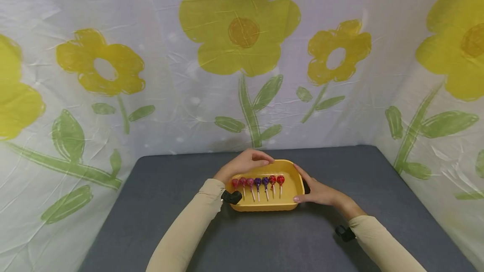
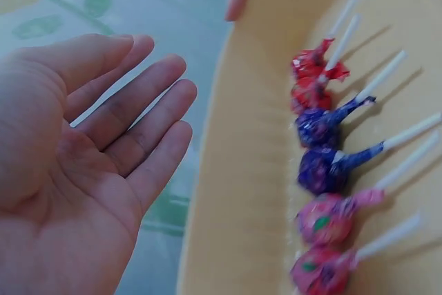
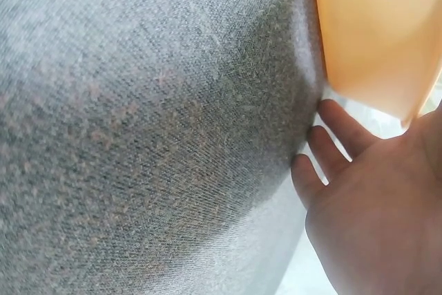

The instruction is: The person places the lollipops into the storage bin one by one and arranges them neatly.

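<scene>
A yellow plastic tray (image 1: 289, 179) rests on the dark table. Inside it several wrapped lollipops (image 1: 258, 182) lie side by side, pink at the left, purple in the middle, red at the right, with their white sticks toward the near side. My left hand (image 1: 247, 163) hovers over the tray's far left rim, palm facing in; the left wrist view shows its fingers extended with nothing in them. At the tray's right end is my right hand (image 1: 319, 191), its thumb on the near corner and its index finger stretched along the far corner. Its other fingers spread below the tray's side (image 3: 380, 39).
The grey cloth-covered table (image 1: 151, 221) reaches toward the viewer and to both sides of the tray. A curtain with yellow flowers (image 1: 162, 62) stands behind and beside it. Black straps with wrist cameras (image 1: 231, 197) sit on both wrists.
</scene>
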`<act>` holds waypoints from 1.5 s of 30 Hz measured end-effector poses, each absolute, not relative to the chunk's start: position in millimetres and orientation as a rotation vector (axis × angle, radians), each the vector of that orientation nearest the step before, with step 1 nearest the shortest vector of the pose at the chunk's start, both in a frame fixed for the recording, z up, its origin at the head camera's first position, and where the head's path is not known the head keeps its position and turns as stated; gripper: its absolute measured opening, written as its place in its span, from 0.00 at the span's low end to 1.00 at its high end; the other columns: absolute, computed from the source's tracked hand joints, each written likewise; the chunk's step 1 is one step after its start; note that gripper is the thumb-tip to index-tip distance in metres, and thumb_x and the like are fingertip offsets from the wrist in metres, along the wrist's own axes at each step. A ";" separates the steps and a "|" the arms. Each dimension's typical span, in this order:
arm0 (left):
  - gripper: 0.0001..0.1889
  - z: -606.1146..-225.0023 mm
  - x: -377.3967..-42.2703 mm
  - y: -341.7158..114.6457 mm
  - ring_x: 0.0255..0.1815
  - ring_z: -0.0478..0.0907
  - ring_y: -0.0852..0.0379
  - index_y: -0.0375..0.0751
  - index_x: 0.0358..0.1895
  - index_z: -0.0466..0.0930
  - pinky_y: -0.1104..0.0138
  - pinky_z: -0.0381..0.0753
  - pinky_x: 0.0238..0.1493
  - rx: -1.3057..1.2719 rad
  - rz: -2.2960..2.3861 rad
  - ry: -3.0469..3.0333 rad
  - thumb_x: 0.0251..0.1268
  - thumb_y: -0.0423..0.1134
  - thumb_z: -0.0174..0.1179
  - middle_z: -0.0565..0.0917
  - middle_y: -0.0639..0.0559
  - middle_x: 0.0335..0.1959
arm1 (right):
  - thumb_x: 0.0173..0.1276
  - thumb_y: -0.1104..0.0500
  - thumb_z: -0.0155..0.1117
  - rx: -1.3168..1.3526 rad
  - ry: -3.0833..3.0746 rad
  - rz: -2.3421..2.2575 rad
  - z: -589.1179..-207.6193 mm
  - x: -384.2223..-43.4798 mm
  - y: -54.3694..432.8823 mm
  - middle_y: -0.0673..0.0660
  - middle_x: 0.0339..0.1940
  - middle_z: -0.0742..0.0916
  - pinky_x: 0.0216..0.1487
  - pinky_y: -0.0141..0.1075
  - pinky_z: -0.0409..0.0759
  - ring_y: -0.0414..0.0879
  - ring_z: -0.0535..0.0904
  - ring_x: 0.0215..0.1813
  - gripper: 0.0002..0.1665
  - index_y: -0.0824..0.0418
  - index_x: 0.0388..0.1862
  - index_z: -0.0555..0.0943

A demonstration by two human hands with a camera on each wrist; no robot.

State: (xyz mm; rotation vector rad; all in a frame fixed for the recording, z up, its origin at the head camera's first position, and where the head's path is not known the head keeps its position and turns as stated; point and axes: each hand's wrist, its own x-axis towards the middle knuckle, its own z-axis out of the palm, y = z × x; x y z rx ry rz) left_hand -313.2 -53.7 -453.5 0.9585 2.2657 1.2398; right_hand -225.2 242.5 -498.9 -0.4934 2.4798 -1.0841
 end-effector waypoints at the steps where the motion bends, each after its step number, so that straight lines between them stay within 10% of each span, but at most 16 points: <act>1: 0.18 -451.3 -312.5 -58.5 0.62 0.80 0.49 0.41 0.61 0.81 0.60 0.78 0.64 0.960 1.246 2.261 0.76 0.44 0.54 0.83 0.46 0.60 | 0.61 0.43 0.73 -0.495 2.479 -1.086 -499.0 -225.3 242.4 0.64 0.84 0.45 0.72 0.72 0.51 0.69 0.42 0.82 0.68 0.40 0.82 0.32; 20: 0.20 -432.4 -267.6 -174.9 0.66 0.77 0.41 0.48 0.63 0.78 0.59 0.81 0.61 0.786 1.440 2.329 0.70 0.42 0.61 0.80 0.41 0.64 | 0.60 0.40 0.72 -0.480 2.485 -1.081 -498.8 -225.8 243.2 0.63 0.84 0.45 0.70 0.73 0.52 0.70 0.42 0.82 0.67 0.37 0.81 0.32; 27: 0.23 -462.0 -259.4 -219.2 0.59 0.83 0.55 0.40 0.64 0.77 0.69 0.83 0.54 0.757 1.490 2.321 0.67 0.41 0.64 0.80 0.36 0.62 | 0.60 0.41 0.72 -0.505 2.497 -1.074 -499.3 -225.7 244.7 0.64 0.84 0.45 0.70 0.74 0.51 0.71 0.42 0.81 0.68 0.40 0.82 0.32; 35: 0.24 -500.7 -254.9 -247.9 0.58 0.81 0.34 0.33 0.61 0.78 0.72 0.83 0.51 0.735 1.478 2.318 0.63 0.37 0.67 0.81 0.30 0.59 | 0.62 0.44 0.71 -0.492 2.482 -1.076 -497.8 -226.1 242.5 0.64 0.84 0.44 0.71 0.73 0.50 0.70 0.41 0.82 0.67 0.41 0.82 0.32; 45: 0.24 -525.0 -251.2 -256.6 0.54 0.84 0.52 0.37 0.60 0.80 0.76 0.80 0.50 0.637 1.341 2.386 0.62 0.42 0.69 0.84 0.38 0.57 | 0.60 0.43 0.73 -0.516 2.498 -1.080 -500.1 -225.1 242.5 0.65 0.83 0.46 0.70 0.74 0.51 0.71 0.43 0.81 0.68 0.42 0.82 0.33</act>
